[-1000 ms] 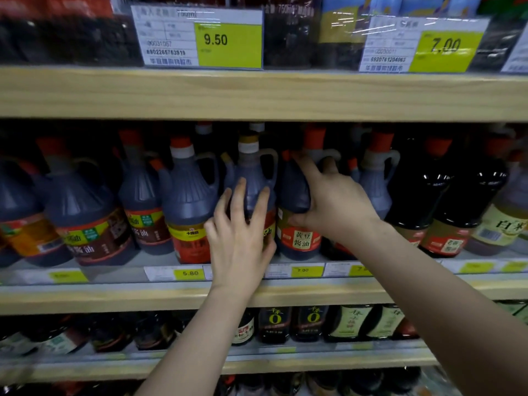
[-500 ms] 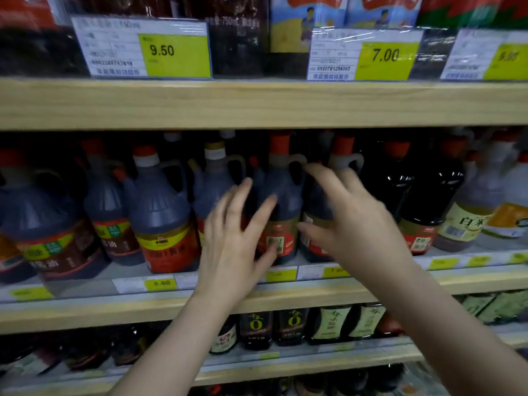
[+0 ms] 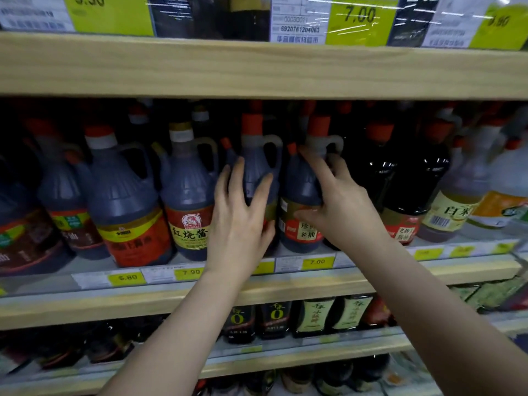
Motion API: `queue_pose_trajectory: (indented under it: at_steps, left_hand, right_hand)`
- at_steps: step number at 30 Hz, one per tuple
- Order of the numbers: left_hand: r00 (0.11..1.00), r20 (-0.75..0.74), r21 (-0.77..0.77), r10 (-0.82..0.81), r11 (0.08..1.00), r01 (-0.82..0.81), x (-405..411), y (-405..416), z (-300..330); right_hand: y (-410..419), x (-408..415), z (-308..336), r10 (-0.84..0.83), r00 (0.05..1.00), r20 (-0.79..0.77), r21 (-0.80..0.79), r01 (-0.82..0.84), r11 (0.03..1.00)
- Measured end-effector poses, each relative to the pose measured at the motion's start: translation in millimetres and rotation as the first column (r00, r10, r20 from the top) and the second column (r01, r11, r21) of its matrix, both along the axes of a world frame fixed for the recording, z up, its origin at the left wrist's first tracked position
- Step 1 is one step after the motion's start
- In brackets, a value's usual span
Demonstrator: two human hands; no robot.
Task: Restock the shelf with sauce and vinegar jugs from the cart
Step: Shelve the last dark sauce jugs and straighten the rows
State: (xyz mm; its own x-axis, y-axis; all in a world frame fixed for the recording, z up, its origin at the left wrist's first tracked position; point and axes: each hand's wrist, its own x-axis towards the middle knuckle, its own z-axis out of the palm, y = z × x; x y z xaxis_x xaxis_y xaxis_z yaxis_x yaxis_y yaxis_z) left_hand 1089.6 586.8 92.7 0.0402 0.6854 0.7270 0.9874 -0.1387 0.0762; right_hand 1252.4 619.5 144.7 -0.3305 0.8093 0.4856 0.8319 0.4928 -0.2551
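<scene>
I'm seeing the left hand (image 3: 240,224), fingers straight, touching one sauce jug (image 3: 253,155); the right hand (image 3: 343,207) is gripping the neighbouring dark-soy jug (image 3: 295,190).

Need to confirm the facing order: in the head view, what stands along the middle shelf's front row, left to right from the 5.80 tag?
Orange-label jug, red-label jug, orange-capped jug touched by left hand, tan-label jug held by right hand, dark bottle, white vinegar jug.
</scene>
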Motion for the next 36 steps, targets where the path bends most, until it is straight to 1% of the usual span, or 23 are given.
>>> queue_pose_trajectory:
  at_steps: [7,9,11,13,15,18,22,24,28,32,36]
  left_hand:
    - [1.000,-0.014,0.009,0.006,1.000,-0.006,0.3,0.5,0.6]
    - [1.000,0.007,0.037,-0.025,0.999,0.025,-5.1,-4.3,3.6]
    - [0.999,0.031,0.099,-0.032,0.995,0.029,-22.5,-15.4,7.5]
    - [1.000,0.021,0.150,0.023,0.988,-0.026,-48.9,-31.3,11.0]
    - [0.995,0.012,0.178,0.097,0.979,-0.098,-77.4,-47.1,12.1]
    - [0.984,0.015,0.136,0.177,0.975,-0.177,-111.9,-66.7,8.0]
    - [0.975,0.016,-0.001,0.219,0.976,-0.219,-137.0,-76.5,2.0]
    - [0.977,0.043,-0.024,0.210,0.978,-0.209,-140.1,-74.1,3.2]
    - [0.980,0.145,-0.006,0.137,0.991,-0.137,-140.4,-70.1,-0.6]
    - [0.982,0.179,-0.003,0.062,0.998,-0.063,-148.3,-64.3,-4.9]
    - [0.984,0.178,-0.020,0.017,1.000,-0.013,-155.9,-61.3,-6.3]
  right_hand:
    - [-0.3,0.0,2.7,-0.010,1.000,0.001,-0.050,0.010,0.999]
    - [-4.0,0.6,5.1,-0.013,1.000,-0.011,-0.077,0.012,0.997]
    - [-13.0,1.6,9.1,-0.019,0.997,-0.071,-0.047,0.015,0.999]
    - [-26.8,-1.3,12.7,-0.027,0.994,-0.108,0.004,0.028,1.000]
    - [-40.8,-12.3,12.8,-0.004,0.997,-0.080,0.014,0.006,1.000]
    - [-55.5,-46.1,7.9,0.078,0.997,0.013,0.037,-0.079,0.996]
    - [-58.7,-102.4,2.8,0.142,0.983,0.112,0.049,-0.149,0.988]
    - [-52.3,-125.5,5.5,0.131,0.985,0.116,0.033,-0.136,0.990]
    - [-41.5,-150.7,8.3,0.106,0.990,0.095,-0.028,-0.104,0.994]
    - [-39.5,-156.3,7.5,0.086,0.993,0.085,-0.016,-0.085,0.996]
    - [-38.4,-157.6,8.6,0.090,0.992,0.093,0.004,-0.091,0.996]
